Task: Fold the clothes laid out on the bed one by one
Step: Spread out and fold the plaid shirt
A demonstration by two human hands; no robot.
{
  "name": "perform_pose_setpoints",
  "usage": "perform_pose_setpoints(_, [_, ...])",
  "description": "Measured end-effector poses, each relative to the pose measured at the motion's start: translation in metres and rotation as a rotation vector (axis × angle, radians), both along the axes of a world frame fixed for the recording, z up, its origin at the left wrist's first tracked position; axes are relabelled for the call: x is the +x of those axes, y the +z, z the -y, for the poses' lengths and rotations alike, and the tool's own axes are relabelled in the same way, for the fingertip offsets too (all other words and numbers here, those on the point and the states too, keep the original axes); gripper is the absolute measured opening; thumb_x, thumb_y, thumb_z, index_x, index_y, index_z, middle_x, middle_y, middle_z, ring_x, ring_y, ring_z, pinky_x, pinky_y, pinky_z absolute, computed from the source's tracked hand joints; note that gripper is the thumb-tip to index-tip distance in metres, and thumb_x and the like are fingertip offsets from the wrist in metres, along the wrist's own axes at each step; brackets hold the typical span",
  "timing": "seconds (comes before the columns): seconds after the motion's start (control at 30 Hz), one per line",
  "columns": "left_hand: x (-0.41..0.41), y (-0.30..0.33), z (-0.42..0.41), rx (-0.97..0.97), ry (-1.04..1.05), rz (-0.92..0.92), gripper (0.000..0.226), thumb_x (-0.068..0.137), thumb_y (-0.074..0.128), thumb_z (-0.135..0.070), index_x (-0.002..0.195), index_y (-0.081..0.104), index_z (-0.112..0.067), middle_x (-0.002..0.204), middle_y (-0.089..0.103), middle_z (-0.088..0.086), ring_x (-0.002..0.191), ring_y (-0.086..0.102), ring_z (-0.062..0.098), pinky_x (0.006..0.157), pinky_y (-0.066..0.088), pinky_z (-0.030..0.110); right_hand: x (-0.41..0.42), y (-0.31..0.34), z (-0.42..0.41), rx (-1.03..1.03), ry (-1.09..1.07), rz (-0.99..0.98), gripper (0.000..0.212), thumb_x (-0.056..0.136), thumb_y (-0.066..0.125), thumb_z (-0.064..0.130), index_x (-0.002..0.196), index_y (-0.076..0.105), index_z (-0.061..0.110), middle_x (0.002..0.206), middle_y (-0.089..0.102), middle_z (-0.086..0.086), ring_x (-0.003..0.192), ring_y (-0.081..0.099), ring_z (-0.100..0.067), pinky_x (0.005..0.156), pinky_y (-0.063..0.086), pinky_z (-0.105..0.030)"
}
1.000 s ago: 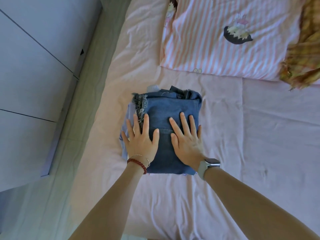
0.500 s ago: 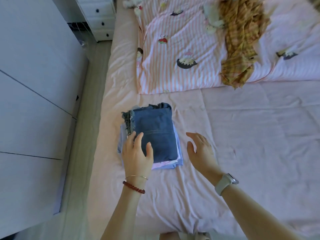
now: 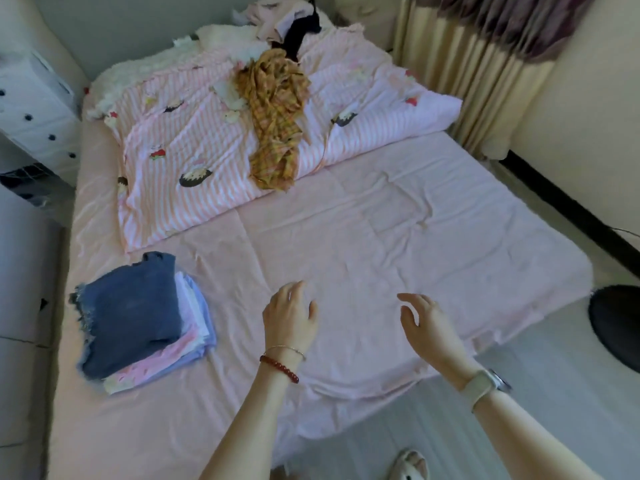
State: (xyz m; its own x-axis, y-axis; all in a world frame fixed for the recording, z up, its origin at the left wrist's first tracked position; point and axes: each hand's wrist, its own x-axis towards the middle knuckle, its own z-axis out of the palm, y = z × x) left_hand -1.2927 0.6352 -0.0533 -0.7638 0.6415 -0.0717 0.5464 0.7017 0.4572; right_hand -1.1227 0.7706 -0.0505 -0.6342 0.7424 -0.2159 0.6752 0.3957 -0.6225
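A folded denim piece (image 3: pixel 131 313) tops a stack of folded clothes (image 3: pixel 194 327) near the left edge of the pink bed sheet (image 3: pixel 381 244). A crumpled yellow plaid garment (image 3: pixel 273 116) lies unfolded on the striped quilt (image 3: pixel 194 181) at the far side. More clothes, pink and black (image 3: pixel 294 26), are heaped by the headboard. My left hand (image 3: pixel 289 315) hovers over the sheet to the right of the stack, fingers loosely curled, holding nothing. My right hand (image 3: pixel 427 325) hovers further right, fingers relaxed and empty.
A white drawer unit (image 3: pixel 31 109) stands at the far left, a wardrobe front (image 3: pixel 20 306) along the bed's left side. Curtains (image 3: pixel 485 64) hang at the far right. A dark round object (image 3: pixel 616 323) sits on the floor right of the bed, a slipper (image 3: pixel 410 465) below.
Both hands have left the denim stack and moved right over the bare sheet. The view has lifted and now takes in the whole bed.
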Motion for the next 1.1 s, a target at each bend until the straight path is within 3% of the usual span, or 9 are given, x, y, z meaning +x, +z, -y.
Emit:
perform_pose_setpoints(0.2, [0.121, 0.007, -0.132, -0.016, -0.180, 0.105, 0.040, 0.092, 0.048, -0.023, 0.131, 0.049, -0.014, 0.137, 0.046, 0.005, 0.124, 0.045, 0.023, 0.099, 0.034, 0.030, 0.130, 0.007, -0.098, -0.019, -0.161, 0.099, 0.035, 0.094, 0.045, 0.013, 0.128, 0.053, 0.008, 0.131, 0.054, -0.011, 0.117, 0.051, -0.030, 0.094, 0.036, -0.032])
perform_pose_setpoints(0.4, [0.132, 0.012, -0.218, -0.051, -0.161, 0.115, 0.041, 0.091, 0.049, -0.023, 0.131, 0.048, -0.015, 0.137, 0.047, 0.005, 0.126, 0.042, 0.024, 0.102, 0.032, 0.032, 0.147, 0.008, -0.182, -0.012, -0.103, 0.077, 0.038, 0.096, 0.042, 0.018, 0.133, 0.048, 0.011, 0.136, 0.050, -0.007, 0.120, 0.049, -0.028, 0.097, 0.035, -0.032])
perform_pose_setpoints(0.53, [0.100, 0.012, -0.273, -0.047, -0.055, 0.093, 0.042, 0.091, 0.051, -0.022, 0.131, 0.048, -0.012, 0.136, 0.046, 0.010, 0.124, 0.044, 0.028, 0.098, 0.034, 0.034, 0.106, 0.008, -0.247, 0.019, 0.026, 0.039, 0.039, 0.097, 0.040, 0.019, 0.135, 0.045, 0.012, 0.137, 0.048, -0.007, 0.125, 0.044, -0.027, 0.104, 0.032, -0.035])
perform_pose_setpoints(0.77, [0.037, 0.014, -0.346, -0.063, 0.088, 0.119, 0.042, 0.091, 0.049, -0.022, 0.132, 0.046, -0.013, 0.138, 0.043, 0.009, 0.125, 0.042, 0.028, 0.100, 0.035, 0.036, 0.017, 0.005, -0.346, 0.096, 0.291, 0.103, 0.041, 0.097, 0.036, 0.022, 0.138, 0.040, 0.017, 0.138, 0.046, -0.004, 0.127, 0.040, -0.024, 0.105, 0.028, -0.033])
perform_pose_setpoints(1.1, [-0.122, -0.012, -0.387, -0.008, 0.426, 0.117, 0.044, 0.092, 0.048, -0.017, 0.135, 0.042, -0.009, 0.140, 0.038, 0.015, 0.127, 0.040, 0.030, 0.103, 0.036, 0.037, -0.181, -0.044, -0.436, 0.145, 0.627, 0.132, 0.053, 0.096, 0.037, 0.030, 0.147, 0.022, 0.026, 0.150, 0.028, 0.001, 0.135, 0.029, -0.023, 0.108, 0.030, -0.037])
